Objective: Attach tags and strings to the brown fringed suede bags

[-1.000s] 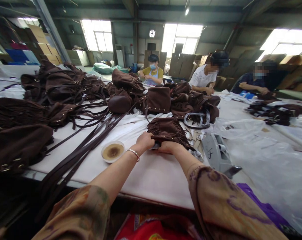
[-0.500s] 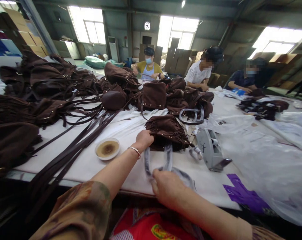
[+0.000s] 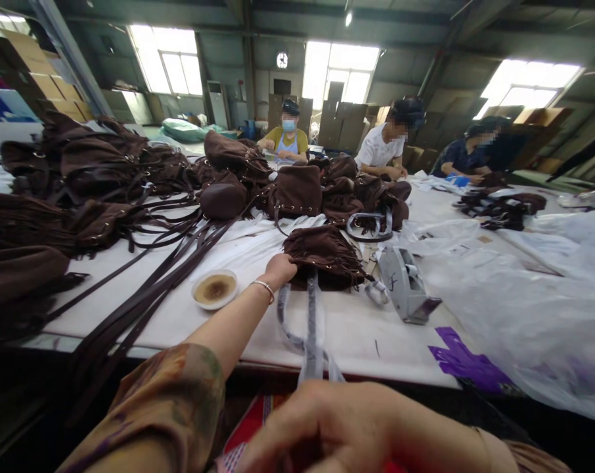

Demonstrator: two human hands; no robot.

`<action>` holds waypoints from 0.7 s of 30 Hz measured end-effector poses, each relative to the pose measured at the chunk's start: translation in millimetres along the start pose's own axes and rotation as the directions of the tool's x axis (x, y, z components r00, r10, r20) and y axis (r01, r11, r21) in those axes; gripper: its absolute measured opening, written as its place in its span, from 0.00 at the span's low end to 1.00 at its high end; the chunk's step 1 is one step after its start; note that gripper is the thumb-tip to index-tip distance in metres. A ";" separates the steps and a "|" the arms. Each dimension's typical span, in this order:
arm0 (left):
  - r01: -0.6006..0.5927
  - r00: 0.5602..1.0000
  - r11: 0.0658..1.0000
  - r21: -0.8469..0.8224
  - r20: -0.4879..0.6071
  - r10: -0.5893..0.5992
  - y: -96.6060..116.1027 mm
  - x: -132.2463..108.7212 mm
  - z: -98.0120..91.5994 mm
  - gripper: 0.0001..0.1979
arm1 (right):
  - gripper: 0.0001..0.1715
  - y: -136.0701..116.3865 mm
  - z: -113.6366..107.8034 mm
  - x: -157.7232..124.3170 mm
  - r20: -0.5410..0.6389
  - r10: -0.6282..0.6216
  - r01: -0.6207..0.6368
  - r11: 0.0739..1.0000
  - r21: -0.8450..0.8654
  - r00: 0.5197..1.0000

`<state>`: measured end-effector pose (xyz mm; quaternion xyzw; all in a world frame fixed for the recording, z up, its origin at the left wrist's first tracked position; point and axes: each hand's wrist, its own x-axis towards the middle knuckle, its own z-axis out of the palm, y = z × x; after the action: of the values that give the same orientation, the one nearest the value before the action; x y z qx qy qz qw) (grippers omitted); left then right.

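A dark brown fringed bag (image 3: 322,253) lies on the white table in front of me. My left hand (image 3: 280,269) is closed on the bag's near left edge. From the bag a plastic-wrapped strap (image 3: 313,322) runs straight toward me over the table edge. My right hand (image 3: 347,427) is low and close to the camera, fingers curled, at the near end of this strap. The strap passes out of sight behind the knuckles, and the fingertips are partly cut off by the frame. Another part of the wrapped strap (image 3: 284,315) curves beside the straight length.
A grey tape dispenser (image 3: 404,286) stands right of the bag, near purple tape (image 3: 467,361) and clear plastic sheeting (image 3: 514,309). On the left are a bowl of tan paste (image 3: 215,290), long brown straps (image 3: 150,289) and piled brown bags (image 3: 95,157). Several co-workers sit across the table.
My right hand has come toward me and down, drawing the wrapped strap out straighter. The left hand keeps its hold on the bag. The view has shifted slightly.
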<state>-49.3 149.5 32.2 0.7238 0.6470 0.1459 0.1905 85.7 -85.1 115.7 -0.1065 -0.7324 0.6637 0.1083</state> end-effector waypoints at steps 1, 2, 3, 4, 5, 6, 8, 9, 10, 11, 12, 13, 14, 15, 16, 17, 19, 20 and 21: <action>-0.006 1.000 1.000 0.000 0.008 0.006 -0.3 -0.8 -1.2 0.13 | 0.27 0.3 -12.7 -1.1 -0.171 0.025 -0.054 0.985 -0.167 0.985; -0.012 1.000 1.000 0.001 0.016 0.012 -0.5 -1.8 -2.3 0.13 | 0.23 4.7 -27.8 -2.2 -0.385 0.029 -0.163 0.933 -0.321 0.923; -0.018 1.000 1.000 0.002 0.023 0.018 -0.7 -2.9 -3.3 0.13 | 0.21 12.8 -44.1 -3.2 -0.588 -0.008 -0.304 0.850 -0.430 0.809; -0.023 0.999 1.000 0.004 0.030 0.023 -0.9 -4.0 -4.2 0.13 | 0.20 23.7 -59.7 -3.8 -0.711 -0.026 -0.452 0.756 -0.473 0.702; -0.027 0.999 1.000 0.007 0.035 0.027 -0.9 -4.9 -4.8 0.13 | 0.22 36.1 -72.8 -3.6 -0.790 -0.030 -0.586 0.653 -0.479 0.613; -0.031 0.999 0.999 0.012 0.038 0.031 -1.0 -5.6 -5.3 0.13 | 0.26 48.9 -81.6 -2.4 -0.851 -0.001 -0.703 0.564 -0.434 0.525; -0.042 0.998 0.999 0.027 0.042 0.040 -1.0 -6.5 -6.2 0.13 | 0.29 70.5 -82.4 3.8 -0.854 0.116 -0.790 0.458 -0.407 0.507; -0.049 0.998 0.998 0.038 0.044 0.047 -0.9 -6.8 -6.7 0.13 | 0.28 77.9 -74.5 8.5 -0.806 0.159 -0.771 0.443 -0.458 0.570; -0.058 0.997 0.997 0.052 0.047 0.055 -0.6 -7.2 -7.3 0.14 | 0.27 82.3 -62.4 13.8 -0.727 0.170 -0.710 0.445 -0.546 0.666; -0.068 0.997 0.995 0.067 0.049 0.064 -0.2 -7.6 -8.0 0.14 | 0.26 83.8 -47.9 19.1 -0.619 0.155 -0.613 0.450 -0.649 0.770; -0.080 0.996 0.993 0.084 0.051 0.076 0.5 -8.1 -8.9 0.15 | 0.28 82.5 -32.9 23.9 -0.503 0.129 -0.503 0.447 -0.739 0.854; -0.095 0.995 0.990 0.101 0.051 0.091 1.5 -8.6 -9.7 0.16 | 0.30 78.7 -19.4 27.6 -0.395 0.108 -0.401 0.433 -0.808 0.912; -0.114 0.993 0.987 0.116 0.047 0.109 2.6 -9.1 -10.5 0.18 | 0.28 73.1 -8.4 29.9 -0.296 0.091 -0.307 0.412 -0.858 0.951; -0.134 0.991 0.983 0.129 0.041 0.130 3.8 -9.3 -11.2 0.20 | 0.25 66.3 -0.8 30.5 -0.229 0.064 -0.236 0.385 -0.893 0.971; -0.154 0.988 0.978 0.138 0.034 0.151 4.8 -9.2 -11.7 0.21 | 0.22 59.0 3.2 29.5 -0.179 0.036 -0.180 0.355 -0.917 0.983; -0.171 0.985 0.975 0.143 0.027 0.168 5.5 -8.5 -11.8 0.21 | 0.20 52.1 3.8 27.2 -0.138 0.005 -0.132 0.331 -0.935 0.990; -0.186 0.982 0.972 0.146 0.018 0.186 5.3 -5.7 -11.0 0.18 | 0.19 42.7 -4.0 19.6 -0.067 -0.050 -0.049 0.308 -0.950 0.996; -0.188 0.982 0.972 0.144 0.016 0.187 4.3 -3.6 -10.0 0.17 | 0.19 41.5 -12.1 15.3 -0.058 -0.077 -0.031 0.315 -0.949 0.995; -0.188 0.982 0.972 0.140 0.015 0.187 2.7 -1.4 -8.7 0.16 | 0.19 43.0 -23.0 11.2 -0.094 -0.111 -0.052 0.333 -0.941 0.989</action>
<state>-51.1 148.6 41.2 0.7934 0.5842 0.1163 0.1249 82.5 -55.9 75.3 -0.1828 -0.9730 0.1078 0.0903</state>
